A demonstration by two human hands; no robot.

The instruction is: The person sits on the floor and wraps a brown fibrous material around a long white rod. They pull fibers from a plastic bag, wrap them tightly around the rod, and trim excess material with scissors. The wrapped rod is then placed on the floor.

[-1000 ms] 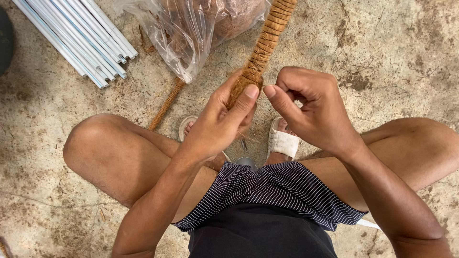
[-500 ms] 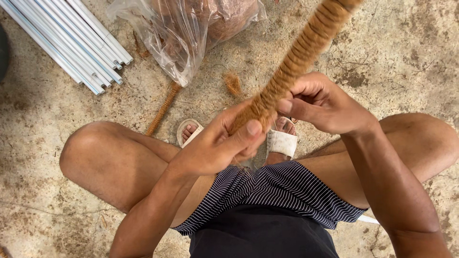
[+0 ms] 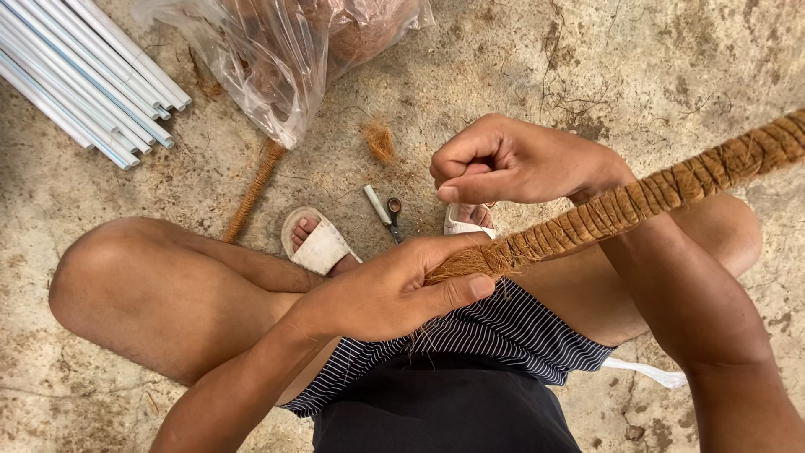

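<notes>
Sitting cross-legged on the concrete floor, head camera looks straight down.

Pole: a long stick wrapped in brown coconut fibre and bound with turns of cord. Its long axis runs from my lap up and out to the right edge of view. The near end is loose and frayed; the rest is ribbed and tight. It crosses over my right forearm.

Left hand: clenched on the pole's frayed near end, thumb lying along the fibres, fingers under it. This hand is at the end itself, so it is the nearer one.

Right hand: fist closed, thumb pinched against the forefinger, just above the pole and apart from it. Probably holding a thin cord, but I cannot tell; nothing shows between the fingers.

The pole lies below and to the right of that fist, with the bound part leading away to the right.

Around me, by size: bundle of white pipes top left; clear plastic bag of brown fibre top centre; a second wrapped stick poking out from under the bag; white sandal on my foot; small scissors beside a short white tube; loose tuft of fibre.
</notes>
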